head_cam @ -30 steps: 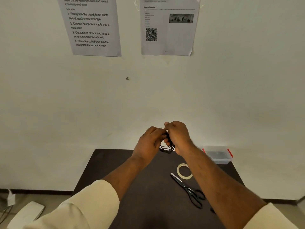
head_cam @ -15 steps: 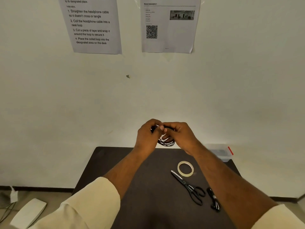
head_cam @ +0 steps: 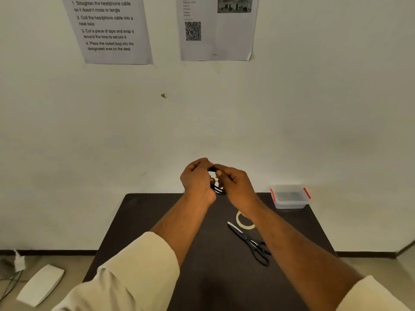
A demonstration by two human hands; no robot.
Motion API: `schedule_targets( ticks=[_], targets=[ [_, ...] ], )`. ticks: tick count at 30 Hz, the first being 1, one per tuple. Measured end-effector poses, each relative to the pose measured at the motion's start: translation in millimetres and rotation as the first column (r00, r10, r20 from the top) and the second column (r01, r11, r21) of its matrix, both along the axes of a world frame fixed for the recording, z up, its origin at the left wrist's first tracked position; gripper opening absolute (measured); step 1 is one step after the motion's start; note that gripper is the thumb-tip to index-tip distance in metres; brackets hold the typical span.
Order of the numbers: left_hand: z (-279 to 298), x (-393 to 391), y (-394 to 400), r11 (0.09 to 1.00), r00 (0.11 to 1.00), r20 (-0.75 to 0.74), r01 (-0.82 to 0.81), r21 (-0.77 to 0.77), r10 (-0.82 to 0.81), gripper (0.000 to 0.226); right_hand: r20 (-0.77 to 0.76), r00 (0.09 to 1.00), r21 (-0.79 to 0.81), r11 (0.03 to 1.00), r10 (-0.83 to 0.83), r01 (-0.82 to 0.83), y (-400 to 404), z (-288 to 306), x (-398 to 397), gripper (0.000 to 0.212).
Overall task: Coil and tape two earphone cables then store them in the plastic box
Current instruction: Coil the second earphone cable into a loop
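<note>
A coiled black earphone cable hangs in the air between my two hands above the far edge of the dark table. My left hand grips the coil from the left. My right hand pinches its top from the right. Much of the coil is hidden by my fingers. The roll of clear tape lies on the table, partly under my right forearm. Black scissors lie just in front of the tape. The clear plastic box with red clips stands at the table's far right corner.
A white wall with two printed sheets rises right behind the table. On the floor at the left lie a white flat object and some cables.
My hands have kept working the coil, the left hand now lower and more around it. A second black cable seen half a second ago near the scissors is now hidden by my right arm.
</note>
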State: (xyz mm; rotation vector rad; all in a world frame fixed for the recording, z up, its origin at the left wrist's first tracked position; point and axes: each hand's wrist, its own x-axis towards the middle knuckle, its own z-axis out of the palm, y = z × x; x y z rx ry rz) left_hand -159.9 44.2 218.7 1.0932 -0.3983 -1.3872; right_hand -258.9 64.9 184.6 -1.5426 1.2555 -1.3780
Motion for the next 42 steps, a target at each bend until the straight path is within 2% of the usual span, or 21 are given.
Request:
schedule_targets(
  ticks=[2,5,7,10,13,17,20,22,24,26,29,32,34,36,39,42],
  targets=[
    [-1,-2,0,0.999,1.000,0.013,-0.011,-0.046,0.012,0.020,0.326,0.940,0.118,0.991,-0.097,0.061,2,2,9,0.027],
    [-5,-3,2,0.986,0.982,0.188,0.001,-0.169,0.031,0.018,0.632,0.751,0.264,0.964,-0.192,0.024,3,10,16,0.020],
    [-8,-1,3,0.971,0.957,0.287,0.039,-0.237,0.032,0.017,0.740,0.630,0.338,0.940,-0.236,-0.044,2,17,17,0.018],
    [-12,2,7,0.946,0.945,0.325,0.132,-0.295,-0.030,0.016,0.767,0.560,0.421,0.904,-0.313,-0.071,-1,27,16,0.015],
    [-17,-1,14,0.912,0.940,0.317,0.236,-0.334,-0.128,0.017,0.727,0.576,0.460,0.888,-0.372,-0.007,-5,36,12,0.015],
    [-22,4,18,0.876,0.908,0.377,0.324,-0.358,-0.182,0.026,0.551,0.723,0.447,0.879,-0.417,0.166,-11,39,7,0.025],
    [-24,7,20,0.835,0.861,0.453,0.413,-0.362,-0.230,0.040,0.435,0.780,0.363,0.880,-0.451,0.306,-15,35,7,0.039],
    [-26,7,23,0.820,0.875,0.356,0.450,-0.354,-0.327,0.039,0.410,0.796,0.314,0.888,-0.445,0.336,-18,34,8,0.041],
    [-26,10,25,0.853,0.913,0.118,0.408,-0.327,-0.391,0.033,0.400,0.807,0.280,0.897,-0.434,0.343,-19,33,6,0.041],
    [-25,14,22,0.892,0.917,-0.063,0.364,-0.269,-0.394,0.033,0.382,0.844,0.209,0.925,-0.377,0.318,-19,32,5,0.039],
    [-19,19,16,0.901,0.909,-0.116,0.366,-0.230,-0.399,0.036,0.359,0.902,0.081,0.971,-0.238,0.224,-15,35,6,0.032],
    [-10,24,11,0.914,0.933,-0.103,0.307,-0.266,-0.344,0.035,0.451,0.877,0.084,0.986,-0.165,0.142,-15,38,7,0.029],
    [-5,26,7,0.923,0.961,-0.067,0.237,-0.304,-0.269,0.029,0.607,0.774,0.169,0.981,-0.180,0.096,-15,38,9,0.031],
    [0,25,5,0.930,0.982,-0.044,0.159,-0.330,-0.184,0.022,0.685,0.697,0.242,0.968,-0.215,0.060,-16,38,12,0.031],
    [7,25,0,0.918,0.997,0.028,0.082,-0.388,-0.078,0.031,0.673,0.729,0.184,0.983,-0.124,-0.002,-15,32,16,0.022],
    [12,31,-7,0.887,0.986,0.157,0.127,-0.444,-0.063,0.048,0.636,0.772,0.098,0.992,0.002,-0.083,-10,29,13,0.014]
  ],
)
